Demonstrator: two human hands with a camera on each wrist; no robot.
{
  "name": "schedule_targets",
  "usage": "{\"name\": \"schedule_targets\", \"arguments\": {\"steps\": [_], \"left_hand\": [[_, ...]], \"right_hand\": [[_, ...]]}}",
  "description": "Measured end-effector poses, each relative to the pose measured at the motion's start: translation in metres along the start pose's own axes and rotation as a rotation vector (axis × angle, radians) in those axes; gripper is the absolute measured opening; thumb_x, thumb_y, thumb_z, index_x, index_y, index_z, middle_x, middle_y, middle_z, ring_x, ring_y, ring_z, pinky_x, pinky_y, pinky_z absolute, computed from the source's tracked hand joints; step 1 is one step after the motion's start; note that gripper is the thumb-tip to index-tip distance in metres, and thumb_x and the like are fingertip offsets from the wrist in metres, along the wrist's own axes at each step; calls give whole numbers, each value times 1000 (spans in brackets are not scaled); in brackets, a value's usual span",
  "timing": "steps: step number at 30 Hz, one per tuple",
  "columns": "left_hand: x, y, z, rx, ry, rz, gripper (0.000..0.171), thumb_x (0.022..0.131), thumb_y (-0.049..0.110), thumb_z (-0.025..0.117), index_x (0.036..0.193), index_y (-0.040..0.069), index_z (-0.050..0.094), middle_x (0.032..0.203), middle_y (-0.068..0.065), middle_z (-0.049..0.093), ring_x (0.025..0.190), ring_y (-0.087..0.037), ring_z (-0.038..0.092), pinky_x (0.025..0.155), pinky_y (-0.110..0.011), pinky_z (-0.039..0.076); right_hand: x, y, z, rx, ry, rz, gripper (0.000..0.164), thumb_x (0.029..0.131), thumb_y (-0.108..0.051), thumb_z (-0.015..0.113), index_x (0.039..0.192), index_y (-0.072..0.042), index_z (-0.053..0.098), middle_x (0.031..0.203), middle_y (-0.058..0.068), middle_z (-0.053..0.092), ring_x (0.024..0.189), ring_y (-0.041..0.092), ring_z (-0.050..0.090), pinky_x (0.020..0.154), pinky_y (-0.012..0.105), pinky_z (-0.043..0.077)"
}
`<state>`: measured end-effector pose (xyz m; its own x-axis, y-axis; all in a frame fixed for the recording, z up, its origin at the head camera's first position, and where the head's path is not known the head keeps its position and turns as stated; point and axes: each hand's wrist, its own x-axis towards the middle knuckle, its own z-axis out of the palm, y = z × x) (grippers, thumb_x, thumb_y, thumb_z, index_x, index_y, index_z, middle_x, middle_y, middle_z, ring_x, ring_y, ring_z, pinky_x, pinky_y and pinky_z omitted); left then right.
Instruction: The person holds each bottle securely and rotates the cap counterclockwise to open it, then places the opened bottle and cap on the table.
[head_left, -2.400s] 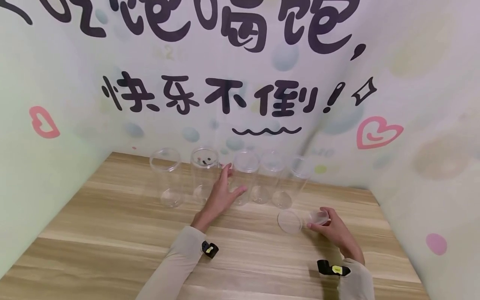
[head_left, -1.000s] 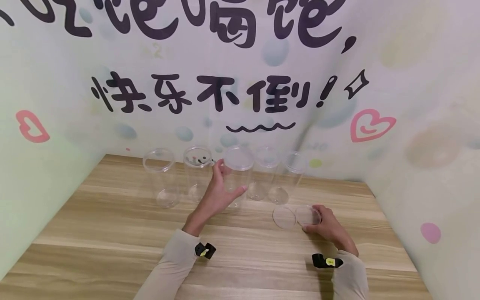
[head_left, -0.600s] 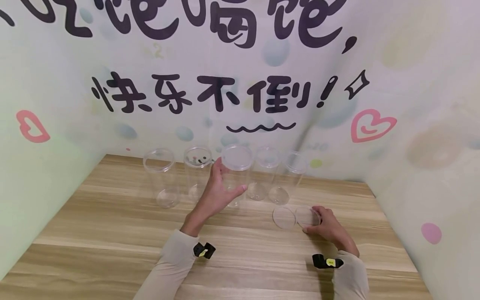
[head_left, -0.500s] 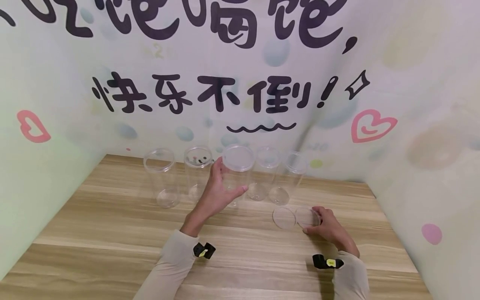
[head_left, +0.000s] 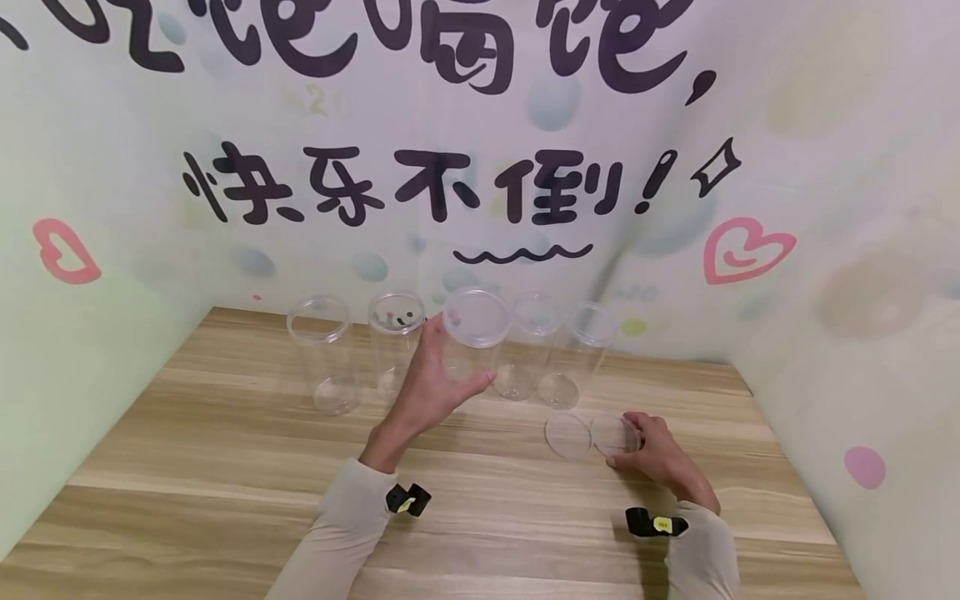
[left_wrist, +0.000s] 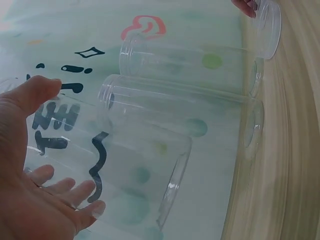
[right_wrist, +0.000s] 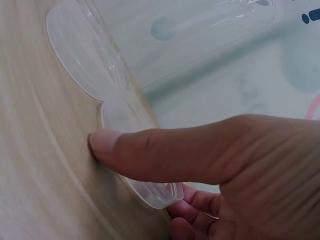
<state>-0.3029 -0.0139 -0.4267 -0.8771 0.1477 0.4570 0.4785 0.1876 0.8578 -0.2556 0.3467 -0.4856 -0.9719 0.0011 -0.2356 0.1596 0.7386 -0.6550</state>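
Note:
My left hand point(head_left: 438, 367) grips a clear plastic jar point(head_left: 477, 321) around its side, the thumb toward the right. The jar's round top looks whitish. In the left wrist view, the base of this jar point(left_wrist: 175, 177) hangs well away from the wooden table. On the right, my right hand point(head_left: 660, 454) holds a clear round lid point(head_left: 611, 435) by its edge, thumb at the front and fingers behind. The lid lies flat on the table, its rim touching a second lid point(head_left: 567, 436) to its left. Both lids show milky side walls in the right wrist view.
Two clear jars stand left of the held one, a far-left jar point(head_left: 322, 354) and a nearer jar point(head_left: 396, 350). Two more, a middle-right jar point(head_left: 525, 354) and a rightmost jar point(head_left: 577, 354), stand to its right. A printed wall point(head_left: 337, 258) rises directly behind them.
My left hand has lifted the jar off the table and its top now looks nearer. My right hand has laid its lid, earlier tilted, flat beside the other lid.

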Motion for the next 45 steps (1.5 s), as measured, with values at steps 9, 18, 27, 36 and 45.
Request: {"name": "schedule_targets", "arguments": {"steps": [9, 18, 27, 36, 45], "left_hand": [[-1, 1, 0, -76, 11, 62, 83, 73, 8, 83, 140, 2, 34, 134, -17, 51, 129, -32, 50, 111, -55, 35], [-1, -1, -2, -91, -4, 120, 86, 76, 15, 82, 148, 17, 35, 135, -7, 53, 116, -29, 57, 104, -56, 42], [-2, 0, -2, -154, 39, 160, 77, 76, 12, 80, 141, 9, 40, 120, -17, 60, 105, -37, 63, 92, -47, 54], [-2, 1, -1, -147, 7, 172, 72, 77, 16, 77, 139, 9, 41, 117, -15, 62, 104, -36, 64, 85, -45, 56], [-6, 1, 3, -80, -87, 145, 72, 75, 15, 84, 134, 8, 43, 111, -12, 65, 104, -27, 65, 91, -49, 54]], "right_hand": [[0, 1, -1, 7, -10, -17, 89, 79, -20, 84, 146, 6, 32, 135, 31, 32, 119, 43, 40, 102, 57, 37], [-5, -3, -8, 2, -43, -24, 94, 80, -26, 84, 149, 6, 28, 139, 31, 34, 122, 45, 42, 103, 60, 39], [-16, -15, -20, 7, -38, -44, 88, 85, -21, 79, 150, 4, 26, 150, 31, 31, 133, 50, 37, 104, 61, 40], [-33, -38, -31, -57, 68, -174, 74, 90, -19, 73, 148, 5, 32, 146, 31, 40, 132, 50, 39, 102, 62, 40], [-49, -73, -36, -97, 255, -319, 62, 94, -21, 69, 144, 1, 41, 141, 24, 51, 130, 41, 46, 99, 56, 45]]}}
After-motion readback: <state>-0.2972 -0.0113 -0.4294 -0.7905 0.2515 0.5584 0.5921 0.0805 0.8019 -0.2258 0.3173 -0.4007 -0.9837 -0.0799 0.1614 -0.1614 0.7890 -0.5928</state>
